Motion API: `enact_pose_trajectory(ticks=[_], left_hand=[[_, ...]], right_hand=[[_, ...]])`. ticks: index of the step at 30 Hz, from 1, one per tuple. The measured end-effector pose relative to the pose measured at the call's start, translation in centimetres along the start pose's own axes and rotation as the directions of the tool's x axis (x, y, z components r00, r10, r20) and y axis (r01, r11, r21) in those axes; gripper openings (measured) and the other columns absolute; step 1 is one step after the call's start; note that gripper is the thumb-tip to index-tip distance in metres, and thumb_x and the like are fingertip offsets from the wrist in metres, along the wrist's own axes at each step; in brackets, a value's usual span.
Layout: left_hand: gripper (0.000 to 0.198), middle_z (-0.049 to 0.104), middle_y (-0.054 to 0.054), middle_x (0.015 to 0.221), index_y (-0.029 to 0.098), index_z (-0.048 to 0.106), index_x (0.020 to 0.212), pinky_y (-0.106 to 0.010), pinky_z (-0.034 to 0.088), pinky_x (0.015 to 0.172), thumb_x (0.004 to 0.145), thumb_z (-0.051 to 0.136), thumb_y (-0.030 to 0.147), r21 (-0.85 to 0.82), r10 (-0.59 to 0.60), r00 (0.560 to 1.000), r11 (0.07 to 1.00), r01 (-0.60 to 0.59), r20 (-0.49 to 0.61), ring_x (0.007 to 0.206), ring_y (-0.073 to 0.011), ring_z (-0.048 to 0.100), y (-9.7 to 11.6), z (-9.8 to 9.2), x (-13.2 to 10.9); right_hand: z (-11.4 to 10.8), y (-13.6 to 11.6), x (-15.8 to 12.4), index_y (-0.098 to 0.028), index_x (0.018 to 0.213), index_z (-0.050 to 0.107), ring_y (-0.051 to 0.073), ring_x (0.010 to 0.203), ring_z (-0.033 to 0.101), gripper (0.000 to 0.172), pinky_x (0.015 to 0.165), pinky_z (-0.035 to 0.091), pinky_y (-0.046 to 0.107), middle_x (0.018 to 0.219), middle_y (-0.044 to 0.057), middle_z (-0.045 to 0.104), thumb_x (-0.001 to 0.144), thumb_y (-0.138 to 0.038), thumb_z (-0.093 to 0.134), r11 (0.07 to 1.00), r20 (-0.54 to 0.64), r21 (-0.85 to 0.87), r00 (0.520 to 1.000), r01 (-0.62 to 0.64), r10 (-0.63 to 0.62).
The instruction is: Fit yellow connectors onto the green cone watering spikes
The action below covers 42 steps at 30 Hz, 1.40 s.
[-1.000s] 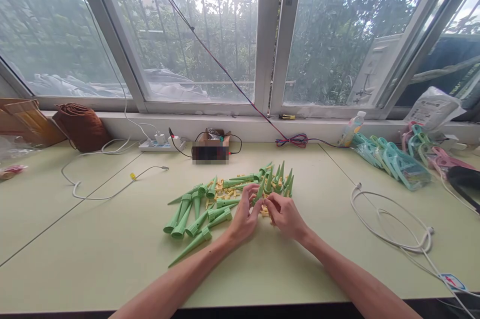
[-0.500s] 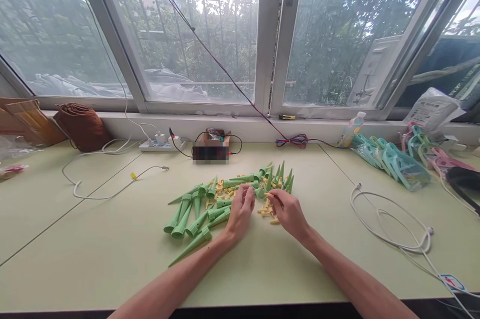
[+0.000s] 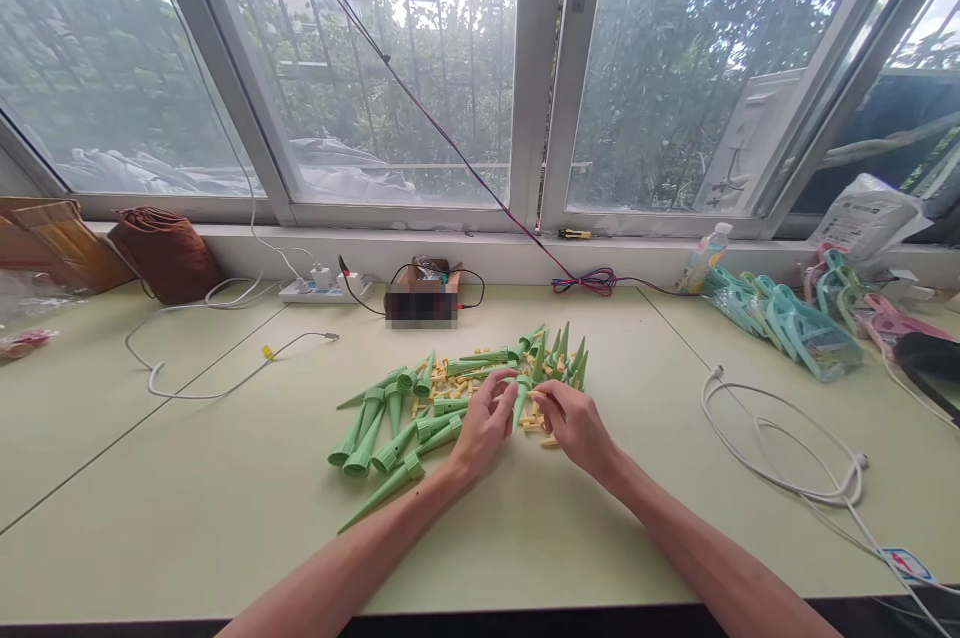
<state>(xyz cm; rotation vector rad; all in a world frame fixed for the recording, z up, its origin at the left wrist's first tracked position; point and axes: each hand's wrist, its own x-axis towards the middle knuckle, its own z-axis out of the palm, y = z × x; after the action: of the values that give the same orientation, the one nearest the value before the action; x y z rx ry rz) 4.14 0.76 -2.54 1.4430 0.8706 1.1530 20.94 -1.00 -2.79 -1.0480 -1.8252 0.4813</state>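
My left hand (image 3: 484, 425) is closed around a green plastic watering spike (image 3: 520, 402), whose tapered end points down toward me. Close by on its right, my right hand (image 3: 574, 418) pinches a small yellow valve (image 3: 535, 395) near the collar of that spike. Whether the valve touches the spike I cannot make out. Loose yellow valves (image 3: 531, 425) lie between and under the hands. To the left is a pile of green watering spikes (image 3: 367, 438), and behind the right hand several more spikes (image 3: 562, 348) stand tip up.
A power strip (image 3: 319, 288) and a small open box (image 3: 431, 278) sit by the window wall. At the right are coiled white cables (image 3: 780, 478), a bottle (image 3: 705, 253) and bagged teal plastic pieces (image 3: 795, 328). A brown bag (image 3: 165, 253) stands at the back left.
The green spike in my left hand has turned, so its tapered end now shows pointing down toward me. My right hand stays almost in place with the yellow valve.
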Motion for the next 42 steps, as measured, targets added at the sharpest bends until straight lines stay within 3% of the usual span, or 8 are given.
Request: enact_pose_trajectory(ticks=[11,15,18,23,27,30,36,42], left_hand=[[0.035,0.057,-0.004,0.097,0.023,0.053,0.124,-0.021,0.047,0.054,0.095,0.054,0.043,0.178,0.132,0.989,0.974,-0.143,0.071,0.062,-0.0091,0.055,-0.7,-0.5,-0.1],[0.03,0.059,-0.004,0.095,0.024,0.056,0.12,-0.023,0.051,0.066,0.095,0.054,0.039,0.276,0.196,0.98,0.94,-0.2,0.042,0.076,-0.013,0.058,-0.7,-0.5,-0.2],[0.031,0.058,-0.004,0.093,0.025,0.055,0.122,-0.022,0.05,0.064,0.095,0.053,0.04,0.284,0.2,0.98,0.938,-0.198,0.022,0.079,-0.0141,0.058,-0.6,-0.2,-0.2],[0.033,0.057,-0.003,0.093,0.023,0.05,0.12,-0.021,0.046,0.059,0.096,0.051,0.045,0.207,0.179,0.98,0.965,-0.158,-0.084,0.075,-0.0138,0.056,-0.5,0.3,-0.3],[0.034,0.054,-0.001,0.077,0.019,0.055,0.091,-0.02,0.038,0.052,0.094,0.049,0.052,0.164,0.168,0.967,0.977,-0.137,-0.194,0.061,-0.0116,0.047,-0.5,0.1,-0.1],[0.041,0.046,0.002,0.065,0.019,0.05,0.077,-0.02,0.033,0.048,0.096,0.045,0.055,0.136,0.14,0.974,0.984,-0.117,-0.178,0.054,-0.0105,0.041,-0.6,0.0,-0.1],[0.04,0.041,0.005,0.061,0.019,0.052,0.09,-0.021,0.034,0.047,0.097,0.04,0.056,0.089,0.106,0.986,0.991,-0.095,-0.126,0.051,-0.0102,0.044,-0.4,0.1,-0.4],[0.039,0.042,0.005,0.063,0.018,0.053,0.093,-0.02,0.032,0.042,0.096,0.043,0.056,0.062,0.096,0.992,0.994,-0.091,-0.084,0.048,-0.0083,0.039,-0.1,0.1,-0.5]], right_hand=[[-0.1,-0.3,-0.1,-0.021,0.077,0.05,0.011,0.039,0.04,0.033,0.045,0.034,0.024,0.046,-0.006,0.047,0.1,-0.042,0.041,0.983,0.035,0.089,0.987,-0.16,0.158],[-0.2,-0.8,0.0,-0.021,0.075,0.05,0.011,0.036,0.041,0.035,0.043,0.036,0.024,0.042,-0.006,0.047,0.1,-0.045,0.043,0.958,0.058,0.159,0.97,-0.241,0.234],[-0.1,-0.9,0.0,-0.021,0.075,0.049,0.011,0.034,0.042,0.036,0.041,0.037,0.023,0.042,-0.007,0.047,0.099,-0.047,0.044,0.94,0.058,0.216,0.965,-0.262,0.256],[0.1,-0.9,-0.1,-0.021,0.079,0.053,0.012,0.039,0.048,0.035,0.042,0.039,0.024,0.05,-0.005,0.049,0.1,-0.048,0.044,0.951,-0.006,0.237,0.979,-0.197,0.205],[0.0,-1.0,-0.1,-0.02,0.086,0.056,0.013,0.044,0.051,0.033,0.047,0.042,0.025,0.055,-0.004,0.05,0.101,-0.046,0.044,0.97,-0.046,0.203,0.988,-0.133,0.145],[0.0,-1.1,-0.1,-0.019,0.088,0.058,0.012,0.048,0.053,0.031,0.05,0.044,0.025,0.062,-0.002,0.053,0.101,-0.044,0.044,0.975,-0.047,0.202,0.993,-0.097,0.108],[0.1,-1.1,-0.2,-0.019,0.091,0.061,0.012,0.05,0.054,0.029,0.051,0.046,0.024,0.065,0.0,0.058,0.101,-0.042,0.046,0.981,0.002,0.186,0.999,-0.049,0.05],[0.3,-0.9,-0.3,-0.019,0.091,0.061,0.012,0.048,0.053,0.03,0.051,0.046,0.024,0.059,-0.002,0.057,0.1,-0.043,0.046,0.978,0.007,0.193,0.997,-0.075,0.076]])
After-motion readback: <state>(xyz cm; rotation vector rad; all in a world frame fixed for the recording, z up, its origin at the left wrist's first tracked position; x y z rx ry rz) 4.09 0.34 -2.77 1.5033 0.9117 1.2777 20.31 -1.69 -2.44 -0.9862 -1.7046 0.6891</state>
